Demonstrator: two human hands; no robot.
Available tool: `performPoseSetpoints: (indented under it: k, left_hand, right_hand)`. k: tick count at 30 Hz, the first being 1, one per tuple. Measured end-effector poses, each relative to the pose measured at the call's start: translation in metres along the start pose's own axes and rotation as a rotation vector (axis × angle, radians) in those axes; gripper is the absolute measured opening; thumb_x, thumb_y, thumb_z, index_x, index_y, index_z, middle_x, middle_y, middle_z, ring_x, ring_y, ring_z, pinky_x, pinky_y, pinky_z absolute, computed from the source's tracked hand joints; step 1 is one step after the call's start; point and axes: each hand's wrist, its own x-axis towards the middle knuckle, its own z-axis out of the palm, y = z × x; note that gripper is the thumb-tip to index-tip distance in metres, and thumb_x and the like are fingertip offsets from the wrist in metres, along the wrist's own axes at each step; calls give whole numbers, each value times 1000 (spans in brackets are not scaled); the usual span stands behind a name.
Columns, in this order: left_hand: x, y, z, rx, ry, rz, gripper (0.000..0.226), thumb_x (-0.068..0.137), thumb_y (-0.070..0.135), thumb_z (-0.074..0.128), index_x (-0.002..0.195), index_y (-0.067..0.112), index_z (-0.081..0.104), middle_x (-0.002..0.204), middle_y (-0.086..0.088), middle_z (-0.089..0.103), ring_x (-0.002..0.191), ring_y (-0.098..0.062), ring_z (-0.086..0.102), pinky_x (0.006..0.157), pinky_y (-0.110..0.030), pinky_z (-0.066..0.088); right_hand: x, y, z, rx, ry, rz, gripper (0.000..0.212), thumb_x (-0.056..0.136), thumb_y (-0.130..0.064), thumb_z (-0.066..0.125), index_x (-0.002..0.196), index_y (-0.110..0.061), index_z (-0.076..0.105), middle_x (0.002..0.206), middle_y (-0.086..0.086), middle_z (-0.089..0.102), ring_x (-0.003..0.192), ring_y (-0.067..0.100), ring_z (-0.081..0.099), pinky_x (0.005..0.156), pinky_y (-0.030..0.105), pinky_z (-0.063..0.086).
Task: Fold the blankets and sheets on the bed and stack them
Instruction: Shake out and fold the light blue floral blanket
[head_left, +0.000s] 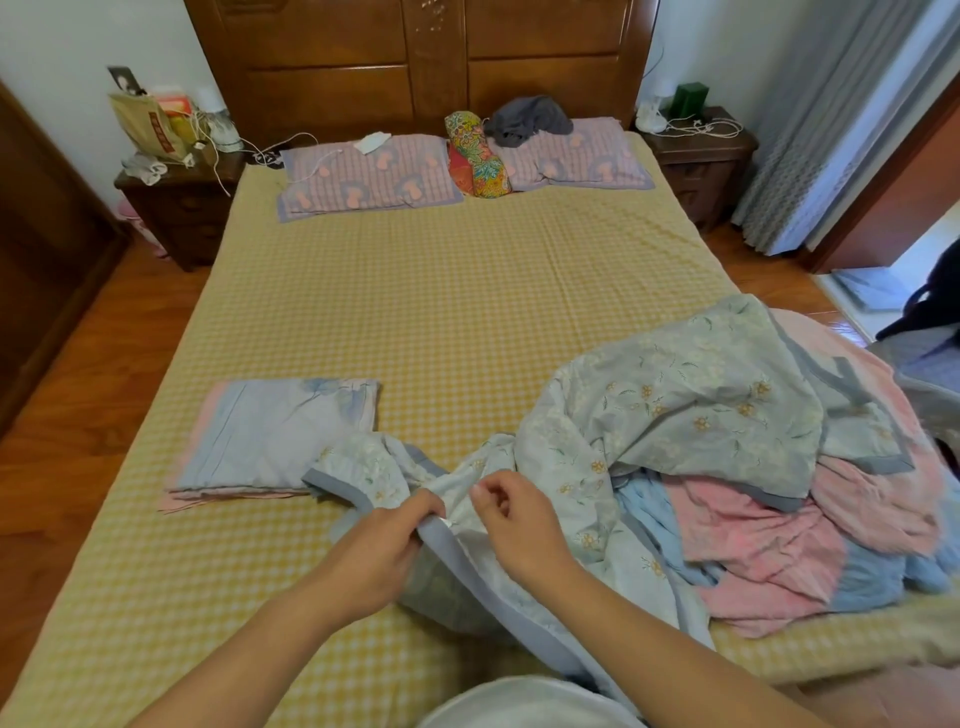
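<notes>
A crumpled pale grey-blue floral blanket (691, 400) with a grey border lies over the bed's near right. My left hand (379, 551) grips its grey-bordered edge near the bed's foot. My right hand (519, 525) pinches the same blanket's fabric just to the right, the two hands nearly touching. Under the floral blanket lies a rumpled pink and blue blanket (763, 545). A folded light blue and pink sheet (270, 436) rests flat on the near left of the bed, with a corner of the floral blanket lying over its right edge.
The bed (441, 291) has a yellow checked cover. Two purple pillows (369, 176), a colourful bolster (475, 156) and a grey garment (530, 119) sit by the wooden headboard. Cluttered nightstands (176, 202) flank the bed. A curtain (831, 130) and doorway stand at right.
</notes>
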Motion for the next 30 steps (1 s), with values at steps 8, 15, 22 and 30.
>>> performPoseSetpoints:
  k: [8,15,22,30]
  left_hand:
    - [7,20,-13,-645,-347,-316,26,105,12,47,97,24,69,88,9,67,83,-7,59,75,-21,45]
    - [-4,6,-13,-777,-765,-398,31,103,25,57,129,13,67,116,2,73,101,-9,67,86,-21,50]
    - [3,-8,-18,-550,-1101,-206,51,86,31,80,133,17,63,132,-5,67,117,-14,63,101,-32,47]
    - [8,-51,-3,-298,-914,-233,49,97,19,66,62,25,31,55,9,27,48,-8,23,51,-24,19]
  right_hand:
    - [-43,47,9,-374,-51,35,72,88,-21,66,151,-28,32,136,-10,43,122,11,48,98,25,46]
    - [-36,139,-97,-539,298,443,16,78,-5,53,77,-20,60,74,3,62,76,31,62,61,33,45]
    - [-25,116,-159,-269,761,455,25,91,2,45,104,-14,59,93,12,58,83,29,51,68,37,39]
    - [-48,115,-141,-533,610,289,16,83,-2,51,93,-14,55,75,2,53,68,27,50,59,39,39]
